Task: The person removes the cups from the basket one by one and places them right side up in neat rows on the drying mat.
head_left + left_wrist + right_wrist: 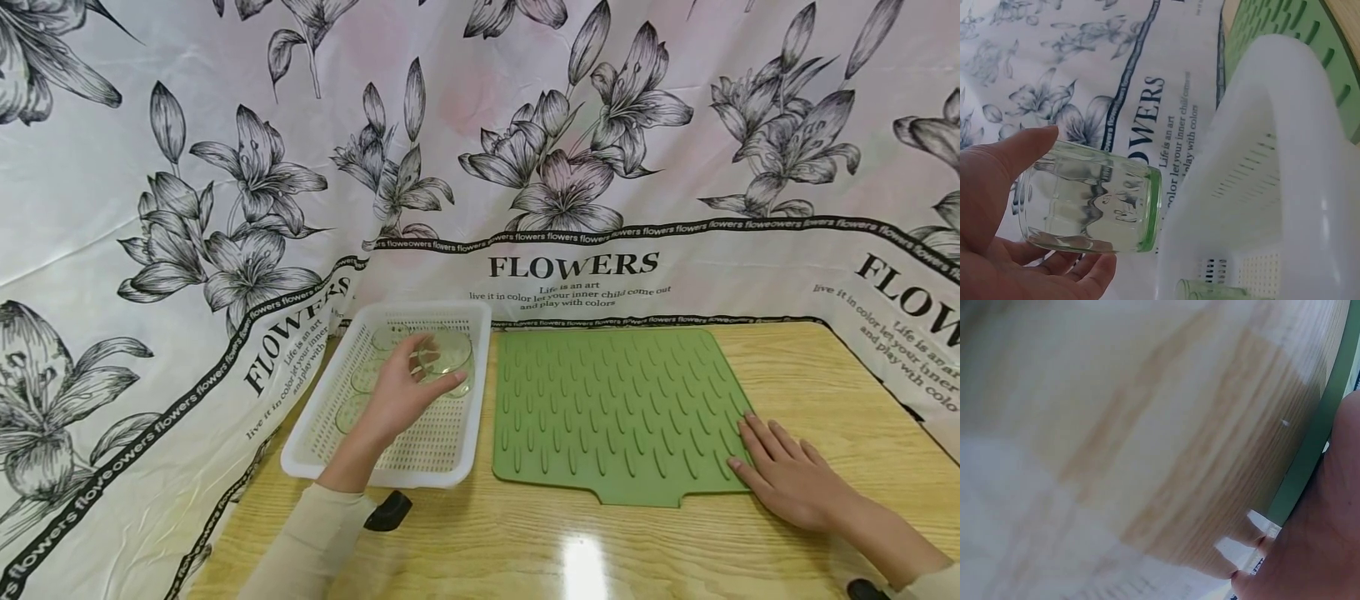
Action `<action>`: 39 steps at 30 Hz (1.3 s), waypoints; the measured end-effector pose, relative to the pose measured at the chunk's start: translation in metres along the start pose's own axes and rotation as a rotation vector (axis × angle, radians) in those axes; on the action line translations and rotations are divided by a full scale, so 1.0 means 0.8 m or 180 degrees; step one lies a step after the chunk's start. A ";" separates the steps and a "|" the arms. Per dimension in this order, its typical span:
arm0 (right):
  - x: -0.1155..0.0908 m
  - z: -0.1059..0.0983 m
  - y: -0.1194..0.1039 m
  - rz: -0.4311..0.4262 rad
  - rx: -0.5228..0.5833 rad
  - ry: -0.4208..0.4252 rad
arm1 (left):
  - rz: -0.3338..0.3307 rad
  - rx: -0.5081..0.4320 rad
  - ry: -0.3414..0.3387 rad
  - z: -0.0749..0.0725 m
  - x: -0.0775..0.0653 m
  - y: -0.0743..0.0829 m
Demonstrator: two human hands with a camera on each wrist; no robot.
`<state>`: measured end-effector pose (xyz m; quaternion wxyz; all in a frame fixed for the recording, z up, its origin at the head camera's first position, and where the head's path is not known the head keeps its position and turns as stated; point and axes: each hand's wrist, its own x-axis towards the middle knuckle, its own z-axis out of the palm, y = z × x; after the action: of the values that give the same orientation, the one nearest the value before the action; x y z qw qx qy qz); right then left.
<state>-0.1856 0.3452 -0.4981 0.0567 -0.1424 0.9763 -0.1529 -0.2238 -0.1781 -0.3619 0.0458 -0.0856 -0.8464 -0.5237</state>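
Observation:
My left hand point(401, 392) holds a clear glass cup point(444, 354) above the right side of a white plastic basket point(442, 477). In the left wrist view, the thumb lies on one side of the glass cup point(1088, 203) and the fingers on the other; its thick base looks green. More clear glasses point(352, 414) stand in a row along the basket's left side, partly behind the hand. My right hand point(795, 479) rests flat at the right edge of a green ribbed mat point(615, 408), its fingertips on that edge.
The basket and mat lie side by side on a light wooden table point(510, 542). A white cloth with printed flowers point(570, 167) hangs behind the table and along its left side. The basket's raised rim point(1300, 94) stands close to the held cup.

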 end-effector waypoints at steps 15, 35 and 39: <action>0.001 0.002 0.005 0.0005 0.0029 -0.0003 | 0.0032 -0.0069 -0.0011 0.018 0.011 0.020; 0.001 -0.001 0.002 -0.0011 0.0025 -0.0037 | 0.0056 -0.0166 -0.0114 0.060 0.028 0.049; 0.001 -0.002 0.003 -0.0008 0.0052 -0.0059 | 0.0049 -0.0233 -0.0192 0.071 0.031 0.057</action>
<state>-0.1873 0.3472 -0.4975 0.0667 -0.1445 0.9743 -0.1595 -0.2385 -0.1053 -0.3429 0.0212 -0.1095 -0.8269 -0.5511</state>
